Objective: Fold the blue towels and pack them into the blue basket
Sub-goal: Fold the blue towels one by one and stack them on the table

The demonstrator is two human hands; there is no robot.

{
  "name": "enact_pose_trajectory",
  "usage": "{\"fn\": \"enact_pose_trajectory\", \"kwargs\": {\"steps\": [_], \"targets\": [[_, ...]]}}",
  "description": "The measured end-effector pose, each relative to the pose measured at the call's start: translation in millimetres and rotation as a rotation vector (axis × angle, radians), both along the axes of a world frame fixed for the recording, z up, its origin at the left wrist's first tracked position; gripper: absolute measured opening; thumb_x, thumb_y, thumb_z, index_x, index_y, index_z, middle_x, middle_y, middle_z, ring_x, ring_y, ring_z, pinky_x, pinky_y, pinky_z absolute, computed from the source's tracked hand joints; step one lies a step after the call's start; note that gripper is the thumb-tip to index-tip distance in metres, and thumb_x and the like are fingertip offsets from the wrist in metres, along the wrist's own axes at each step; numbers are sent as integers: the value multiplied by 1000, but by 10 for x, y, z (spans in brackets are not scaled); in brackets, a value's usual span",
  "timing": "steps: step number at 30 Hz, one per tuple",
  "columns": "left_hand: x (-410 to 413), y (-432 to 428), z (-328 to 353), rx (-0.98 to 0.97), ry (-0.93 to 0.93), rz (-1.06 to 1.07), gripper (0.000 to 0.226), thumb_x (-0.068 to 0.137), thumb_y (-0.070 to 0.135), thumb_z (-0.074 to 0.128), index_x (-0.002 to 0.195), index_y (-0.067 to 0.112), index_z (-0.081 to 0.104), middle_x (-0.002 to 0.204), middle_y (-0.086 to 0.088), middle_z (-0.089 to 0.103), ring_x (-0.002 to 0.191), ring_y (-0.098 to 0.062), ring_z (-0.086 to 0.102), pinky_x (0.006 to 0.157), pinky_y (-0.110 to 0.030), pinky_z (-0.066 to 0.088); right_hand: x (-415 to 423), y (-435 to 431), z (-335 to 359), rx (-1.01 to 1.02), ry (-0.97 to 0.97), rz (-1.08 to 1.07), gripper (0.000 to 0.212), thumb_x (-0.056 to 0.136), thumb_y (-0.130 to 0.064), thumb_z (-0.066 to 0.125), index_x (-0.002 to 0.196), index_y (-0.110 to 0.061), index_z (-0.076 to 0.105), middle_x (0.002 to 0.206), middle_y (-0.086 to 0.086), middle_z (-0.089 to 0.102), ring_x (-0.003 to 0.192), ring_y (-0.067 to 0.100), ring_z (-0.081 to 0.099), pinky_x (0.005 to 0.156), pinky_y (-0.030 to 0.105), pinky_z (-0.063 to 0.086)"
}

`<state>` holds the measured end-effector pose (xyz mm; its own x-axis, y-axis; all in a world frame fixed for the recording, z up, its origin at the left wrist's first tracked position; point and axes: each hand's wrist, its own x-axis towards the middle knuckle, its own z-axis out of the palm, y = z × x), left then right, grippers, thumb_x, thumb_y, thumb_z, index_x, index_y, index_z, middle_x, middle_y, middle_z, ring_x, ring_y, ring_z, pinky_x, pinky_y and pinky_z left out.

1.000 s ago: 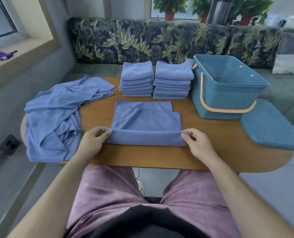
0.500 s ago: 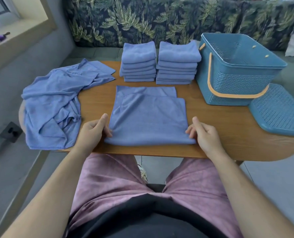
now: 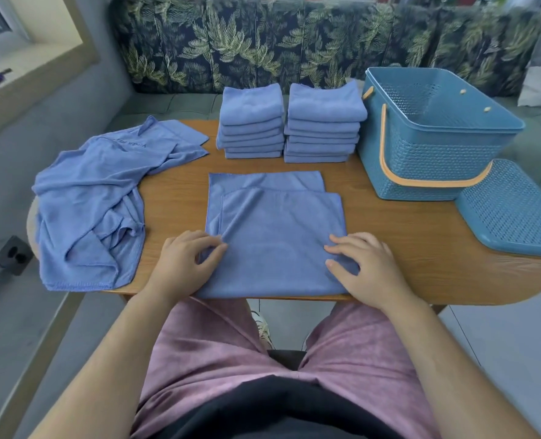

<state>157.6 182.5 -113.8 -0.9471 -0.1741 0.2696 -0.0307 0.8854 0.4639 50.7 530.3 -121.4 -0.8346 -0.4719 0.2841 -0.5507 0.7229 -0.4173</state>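
Wooden bench (image 3: 389,236) bears the half-folded towel (image 3: 275,229); likely soft, light, floppy; your left hand (image 3: 183,267) pinches its edge, right hand (image 3: 367,267) presses with relaxed fingers; take corners.

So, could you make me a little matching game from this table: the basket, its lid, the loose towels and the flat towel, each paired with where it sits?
Things
1. basket
2. lid
3. loose towels
4. flat towel

Places
A. near edge, under the left hand and right hand
B. crumpled at the left end of the table
C. just right of the folded stacks
D. rightmost on the table

Pairs: 1-C, 2-D, 3-B, 4-A
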Motion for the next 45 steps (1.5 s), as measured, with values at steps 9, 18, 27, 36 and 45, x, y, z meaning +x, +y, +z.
{"fn": "enact_pose_trajectory", "kwargs": {"steps": [9, 18, 27, 36, 45], "targets": [[-515, 43, 10, 71, 98, 80, 23, 98, 28, 59, 115, 18, 69, 101, 3, 61, 90, -18, 56, 83, -38, 49, -449, -138, 143, -142, 24, 13, 19, 94, -25, 61, 111, -24, 70, 114, -10, 68, 108, 19, 58, 96, 38, 47], [-1013, -164, -40, 238, -21, 82, 23, 91, 27, 70, 111, 16, 67, 94, 2, 56, 82, -13, 54, 83, -32, 49, -912, -431, -32, 53, -32, -247, 42, 99, -33, 50, 139, -22, 52, 136, -1, 53, 125, 25, 43, 103, 45, 31], [-956, -127, -43, 375, 151, 135, 6, 98, 19, 59, 92, 19, 61, 80, 8, 60, 72, -10, 55, 70, -25, 43, -902, -376, -23, -303, 76, -25, 7, 97, -15, 57, 93, -21, 57, 92, -10, 56, 89, 13, 51, 82, 36, 44], [-976, -132, 6, 515, 121, 227, 8, 100, 28, 56, 97, 24, 62, 89, 11, 69, 80, 1, 62, 67, -16, 42, -1289, -607, 154, -293, -149, 13, 5, 101, -25, 54, 96, -26, 55, 85, -11, 63, 79, 6, 59, 69, 37, 48], [-1222, -321, 58, 388, 51, 277, 9, 95, 31, 60, 90, 27, 66, 78, 7, 65, 68, -8, 58, 59, -20, 43, -1339, -599, -4, -262, -70, -113, 5, 99, -29, 55, 95, -28, 57, 81, -12, 63, 74, 10, 58, 60, 33, 43]]}}
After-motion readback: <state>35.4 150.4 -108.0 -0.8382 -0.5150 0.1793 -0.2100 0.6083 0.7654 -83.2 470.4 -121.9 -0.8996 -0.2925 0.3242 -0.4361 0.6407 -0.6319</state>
